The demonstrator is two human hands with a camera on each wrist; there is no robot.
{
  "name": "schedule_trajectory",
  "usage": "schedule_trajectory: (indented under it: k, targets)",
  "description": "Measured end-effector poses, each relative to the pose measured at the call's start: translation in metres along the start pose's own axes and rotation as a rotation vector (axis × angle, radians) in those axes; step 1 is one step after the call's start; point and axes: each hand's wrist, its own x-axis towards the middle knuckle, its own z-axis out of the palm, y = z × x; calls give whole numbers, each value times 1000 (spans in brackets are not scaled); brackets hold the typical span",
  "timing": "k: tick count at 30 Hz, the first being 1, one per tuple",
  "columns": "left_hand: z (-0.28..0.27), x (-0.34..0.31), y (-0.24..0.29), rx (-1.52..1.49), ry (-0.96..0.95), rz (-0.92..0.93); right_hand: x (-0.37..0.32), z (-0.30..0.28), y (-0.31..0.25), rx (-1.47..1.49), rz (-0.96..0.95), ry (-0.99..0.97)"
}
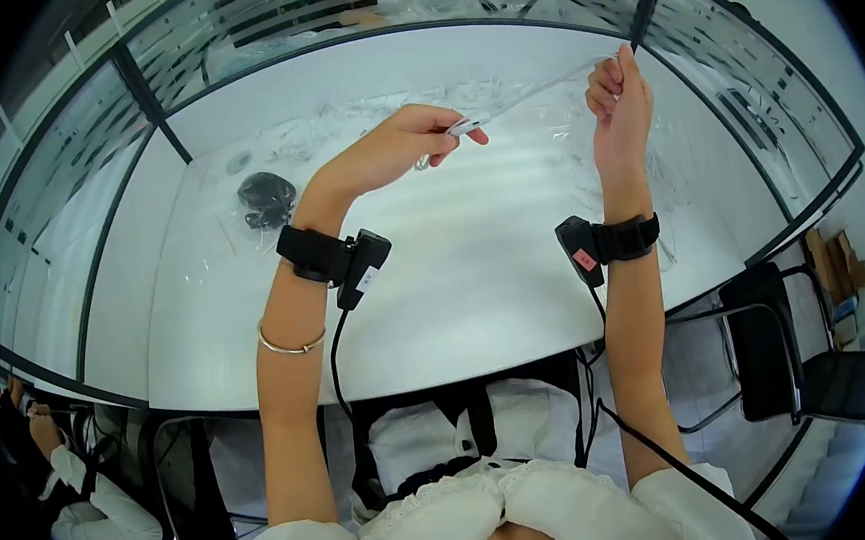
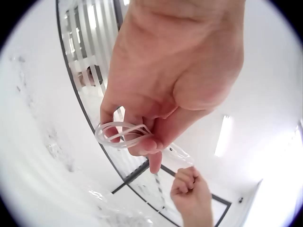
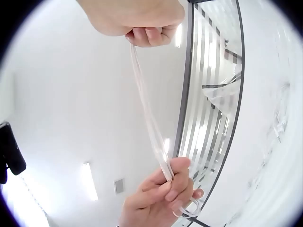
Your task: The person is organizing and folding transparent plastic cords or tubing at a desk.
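Note:
My left hand (image 1: 392, 154) pinches a white cable (image 2: 110, 135) between thumb and fingers, with its small coil hanging out beside the fingers. From that grip a thin clear plastic strip (image 1: 543, 86) stretches up to my right hand (image 1: 622, 106), raised farther to the right. The right fingers are curled in and pinch the strip's far end. In the right wrist view the strip runs taut between both hands, and a white plug-like end (image 3: 166, 170) shows at the left fingertips.
A black bundle (image 1: 267, 198) lies on the left of the white table (image 1: 435, 300), near scattered clear plastic bags (image 1: 332, 116). A glass partition (image 1: 265, 26) with dark frames rings the far side. A black chair (image 1: 765, 357) stands at the right; another person (image 1: 98, 504) sits at the lower left.

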Motion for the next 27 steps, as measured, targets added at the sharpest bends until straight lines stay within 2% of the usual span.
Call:
schedule_trajectory:
  k: [3, 5, 9, 13, 16, 20, 23, 26, 27]
  targets:
    - [4, 4, -8, 93, 39, -19, 0, 4, 3, -15, 2, 8]
    - [7, 3, -11, 76, 72, -56, -1, 6, 4, -33, 5, -6]
    - [7, 8, -14, -49, 253, 16, 1, 2, 3, -29, 22, -6]
    - [13, 3, 3, 201, 440, -38, 4, -3, 8, 76, 89, -40]
    - [12, 1, -2, 227, 411, 66, 11, -12, 13, 177, 182, -89]
    - [10, 1, -8, 186, 253, 16, 20, -25, 19, 327, 325, -167]
    - [8, -2, 0, 3, 178, -56, 23, -27, 22, 399, 395, -194]
    - [5, 0, -6, 13, 304, -64, 20, -22, 19, 371, 422, -232]
    - [5, 1, -6, 18, 343, -15, 20, -20, 20, 370, 424, -253]
